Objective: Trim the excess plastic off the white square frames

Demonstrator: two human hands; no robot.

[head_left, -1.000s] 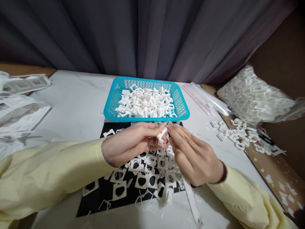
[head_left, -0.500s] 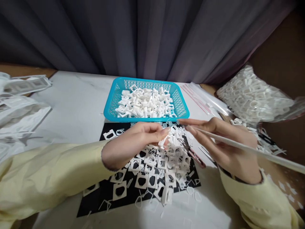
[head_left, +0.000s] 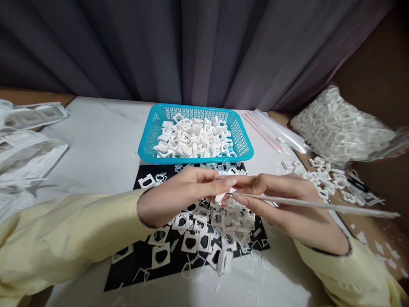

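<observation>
Now the right hand [head_left: 286,184] has swung back left, bringing the thin tool [head_left: 335,206] it grips up to the small white piece [head_left: 220,198] pinched in the left hand [head_left: 180,189], near side of the blue basket [head_left: 196,161]. The tool's dark tip points left, its long axis running left to right.

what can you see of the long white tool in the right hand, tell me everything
The tool is long, thin and off-white, with a narrow dark tip at its left end; its material is unclear. The right hand grips it near the tip, between thumb and fingers. The shaft slopes slightly down across the picture, its rough blunt end out to the right. The tip points at the white piece in the left hand; whether they touch is unclear.
</observation>
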